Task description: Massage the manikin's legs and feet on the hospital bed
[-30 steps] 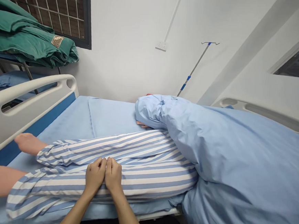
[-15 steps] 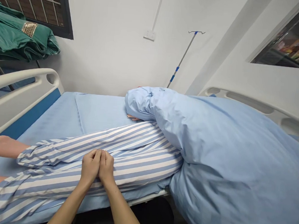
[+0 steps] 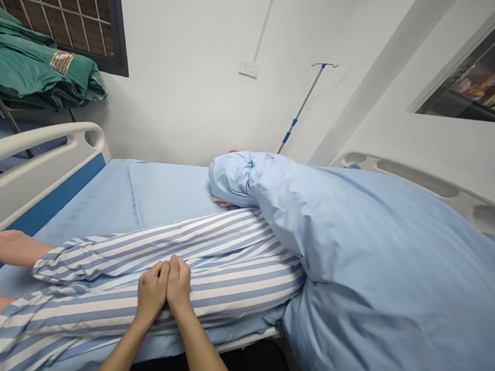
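Observation:
A figure in blue-and-white striped trousers (image 3: 207,262) lies on a hospital bed. My left hand (image 3: 152,290) and my right hand (image 3: 178,283) rest side by side, thumbs touching, on the near striped leg around the knee. Both have curled fingers pressing into the fabric. A light blue quilt (image 3: 374,258) is folded back over the figure's upper body. Two bare feet (image 3: 13,245) stick out at the left. A hand of the lying figure (image 3: 223,202) peeks from under the quilt's edge.
The bed has a light blue sheet (image 3: 161,193), a white footboard (image 3: 26,162) at left and a white side rail (image 3: 423,182) at right. An IV pole (image 3: 303,105) stands by the wall. Folded green cloths (image 3: 37,80) lie on a rack at upper left.
My hands have stayed together on the striped leg, sliding a little toward the thigh. The camera view has shifted slightly down and right.

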Demonstrator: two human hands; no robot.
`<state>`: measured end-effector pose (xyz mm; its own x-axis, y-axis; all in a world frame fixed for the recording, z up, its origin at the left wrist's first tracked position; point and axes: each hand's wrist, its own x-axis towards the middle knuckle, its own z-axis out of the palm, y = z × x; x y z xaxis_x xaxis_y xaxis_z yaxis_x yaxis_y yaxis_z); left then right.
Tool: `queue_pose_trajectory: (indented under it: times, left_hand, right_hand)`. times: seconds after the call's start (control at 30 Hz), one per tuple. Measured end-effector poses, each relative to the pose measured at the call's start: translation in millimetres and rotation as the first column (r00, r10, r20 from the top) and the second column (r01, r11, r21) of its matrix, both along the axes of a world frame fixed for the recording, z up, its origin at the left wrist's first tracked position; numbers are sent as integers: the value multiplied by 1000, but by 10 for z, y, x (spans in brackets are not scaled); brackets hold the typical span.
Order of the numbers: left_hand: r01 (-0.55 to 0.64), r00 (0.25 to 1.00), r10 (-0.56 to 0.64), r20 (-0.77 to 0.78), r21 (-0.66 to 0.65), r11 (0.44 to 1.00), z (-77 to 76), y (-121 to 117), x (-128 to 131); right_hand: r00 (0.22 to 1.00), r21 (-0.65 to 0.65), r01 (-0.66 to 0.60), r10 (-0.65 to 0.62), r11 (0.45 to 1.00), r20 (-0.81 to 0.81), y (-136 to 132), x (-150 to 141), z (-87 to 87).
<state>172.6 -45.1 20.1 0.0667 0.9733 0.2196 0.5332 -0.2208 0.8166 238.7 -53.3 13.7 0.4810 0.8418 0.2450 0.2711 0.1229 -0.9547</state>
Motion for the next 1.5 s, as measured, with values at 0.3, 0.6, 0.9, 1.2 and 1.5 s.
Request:
queue_pose_trajectory:
  times: [0.3, 0.6, 0.9, 1.2, 1.5]
  left_hand:
    - [24, 998, -22, -53, 30, 999, 4, -15, -8]
    - [11, 995, -7, -103, 39, 999, 6, -31, 20]
    - [45, 992, -35, 123, -81, 996, 322, -2, 280]
    - [75, 995, -74, 61, -22, 997, 58, -63, 445]
    - [99, 993, -99, -62, -1, 995, 2, -67, 417]
  right_hand:
    - [910, 19, -62, 49, 998, 412, -223, 333, 340]
    - [930, 7, -9, 5, 1000, 368, -179, 457, 40]
    - [988, 73, -4, -7, 997, 152, -184, 532, 51]
    - [997, 38, -8, 5, 999, 72, -191, 531, 51]
    - [995, -8, 18, -18, 1000, 102, -123, 526, 6]
